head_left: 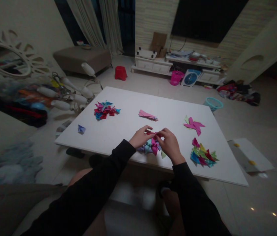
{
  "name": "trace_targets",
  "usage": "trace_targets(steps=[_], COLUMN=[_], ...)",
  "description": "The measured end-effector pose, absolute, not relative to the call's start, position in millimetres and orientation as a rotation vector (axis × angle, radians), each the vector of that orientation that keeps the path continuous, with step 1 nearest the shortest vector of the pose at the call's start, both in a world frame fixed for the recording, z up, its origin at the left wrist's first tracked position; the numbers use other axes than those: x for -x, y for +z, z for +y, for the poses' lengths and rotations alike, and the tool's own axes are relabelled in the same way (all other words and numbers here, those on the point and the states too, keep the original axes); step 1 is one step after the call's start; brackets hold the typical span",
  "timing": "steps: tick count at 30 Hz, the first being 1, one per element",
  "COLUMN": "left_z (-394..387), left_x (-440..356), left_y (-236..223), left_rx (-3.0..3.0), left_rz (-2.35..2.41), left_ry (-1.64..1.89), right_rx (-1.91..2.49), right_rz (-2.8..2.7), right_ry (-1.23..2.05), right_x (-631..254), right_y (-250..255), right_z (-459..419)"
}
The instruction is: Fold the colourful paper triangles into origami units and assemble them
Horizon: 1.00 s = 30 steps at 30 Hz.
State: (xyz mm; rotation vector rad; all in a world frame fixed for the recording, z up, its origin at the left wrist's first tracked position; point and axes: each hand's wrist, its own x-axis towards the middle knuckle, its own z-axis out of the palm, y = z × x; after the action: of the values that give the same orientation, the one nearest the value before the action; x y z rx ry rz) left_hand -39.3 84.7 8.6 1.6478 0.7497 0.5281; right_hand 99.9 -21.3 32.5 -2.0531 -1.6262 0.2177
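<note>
My left hand (141, 136) and my right hand (169, 144) meet over the near edge of a white table (118, 127). Both pinch a small pink folded paper piece (153, 133) between their fingertips. Just below the hands lies a small heap of folded paper pieces (150, 147) in pink, teal and purple. Both arms wear black sleeves.
On the table: a pile of red, teal and pink folded pieces (105, 110) at the far left, pink sheets (147, 114), a pink folded shape (194, 125), a multicoloured heap (203, 154), a lone purple piece (81, 128). A teal basket (213, 103) and red stool (121, 72) stand on the floor.
</note>
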Motion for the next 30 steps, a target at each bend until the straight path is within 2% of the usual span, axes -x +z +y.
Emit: trace_targets(steps=[5,13,24,30], left_z=[80.3,83.5,75.7,73.9], left_x=[33.5,32.4,34.6,29.9], left_y=[4.6,-0.1,8.0,6.1], left_rx=[-1.405,-1.575,-1.845,-1.807], left_rz=[0.628,0.653,0.729,0.821], left_ry=[0.482,0.599,0.537,0.594], right_rx=[2.031,2.059,2.024,2.317], right_rz=[-1.611,-1.663,-1.662,-1.327], right_ry=[0.16,0.137,0.104,0.095], right_x=[-96.3,-95.4,-93.7,-144.3], right_y=[33.8,32.6,30.0,19.6], right_z=[-24.1,-23.2,-25.6,-31.5])
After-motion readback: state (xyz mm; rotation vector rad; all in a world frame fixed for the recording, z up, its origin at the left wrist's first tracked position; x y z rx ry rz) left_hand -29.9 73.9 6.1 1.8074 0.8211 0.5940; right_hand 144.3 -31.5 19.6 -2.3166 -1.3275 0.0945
